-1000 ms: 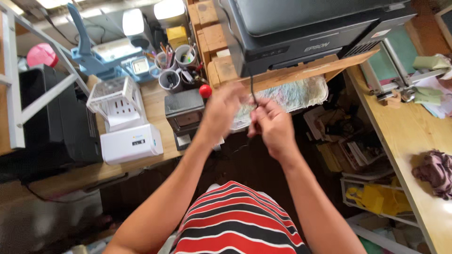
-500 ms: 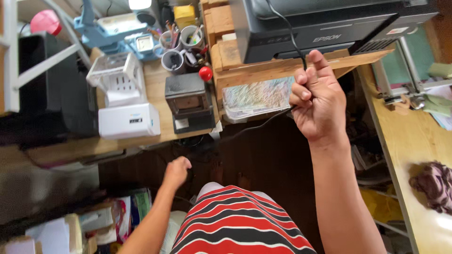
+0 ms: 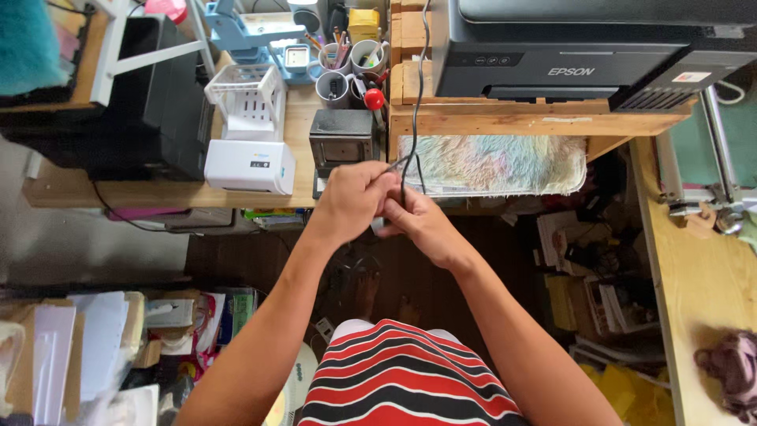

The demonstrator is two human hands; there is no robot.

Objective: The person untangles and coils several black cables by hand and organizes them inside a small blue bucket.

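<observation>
Where they meet, two hands (image 3: pixel 386 207) pinch one black cable (image 3: pixel 419 87).

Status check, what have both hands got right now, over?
Left hand and right hand together, both pinching the black cable. Cable runs up over the wooden shelf by the black printer. Nothing blocking.
</observation>
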